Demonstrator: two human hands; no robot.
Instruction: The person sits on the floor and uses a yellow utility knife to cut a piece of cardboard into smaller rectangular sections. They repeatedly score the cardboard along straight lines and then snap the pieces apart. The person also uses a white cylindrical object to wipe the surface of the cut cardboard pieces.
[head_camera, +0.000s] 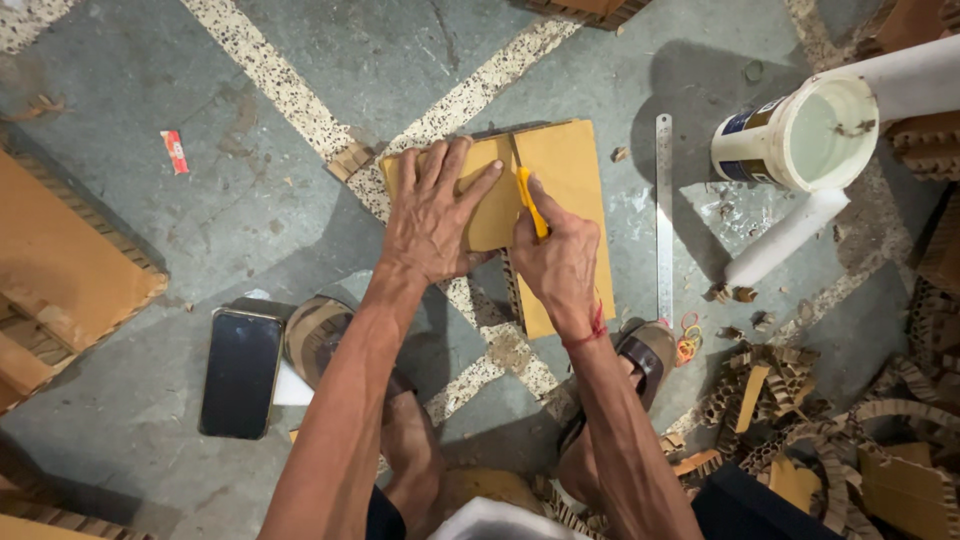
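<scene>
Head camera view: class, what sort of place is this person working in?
Probably an informal floor-level craft workspace. The left hand presses a cardboard sheet flat on a concrete floor while the right hand runs a yellow cutter along it. A steel ruler, tub of white glue and corrugated offcuts lie nearby.

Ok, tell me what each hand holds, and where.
Right hand grips a yellow utility knife by its handle; left hand lies flat on the cardboard piece.
</scene>
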